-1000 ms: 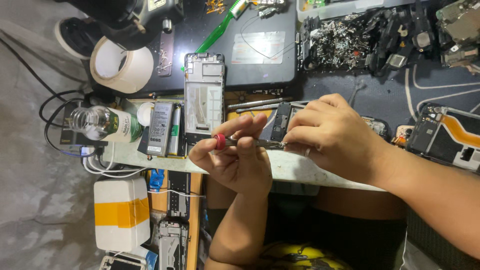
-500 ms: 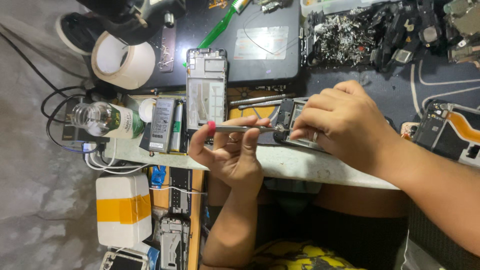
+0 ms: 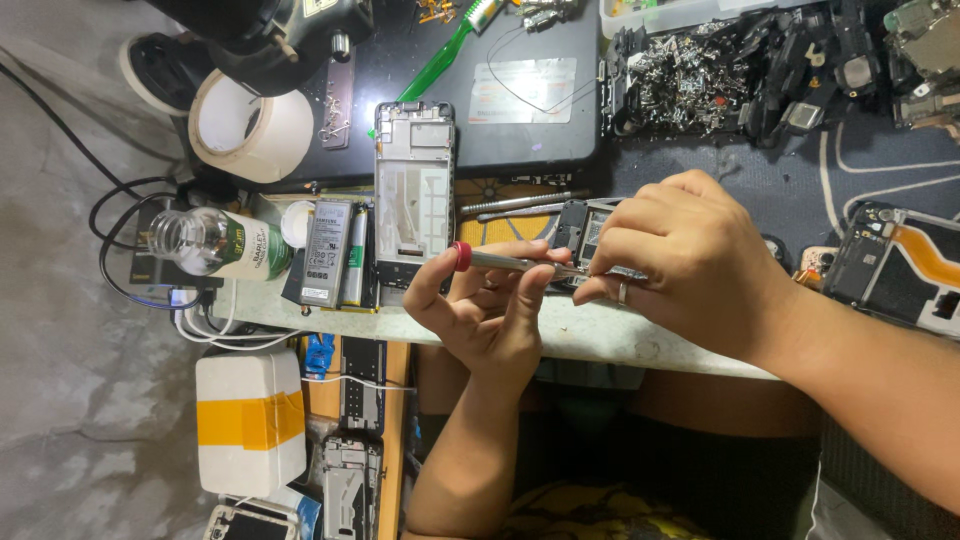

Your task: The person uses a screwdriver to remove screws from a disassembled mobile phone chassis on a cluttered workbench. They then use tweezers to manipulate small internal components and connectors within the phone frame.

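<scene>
I see the workbench running across the middle of the frame, its pale edge toward the person's body. At the upper middle lies a dark mat with a bare silver phone frame standing on its lower edge. To the upper left sits a roll of white tape; below it, at the left, a clear plastic bottle lies on its side, with a flat phone battery just beside it. At the lower left a white foam box wrapped in an orange band rests under the bench.

Right of centre, one hand lies curled over a small dark phone part, pressing it to the bench; I think this is the right hand, though the turned view makes that uncertain. The other hand, at centre, has its fingers pinched around a slim screwdriver with a red cap, its tip reaching the part beneath the curled fingers.
</scene>
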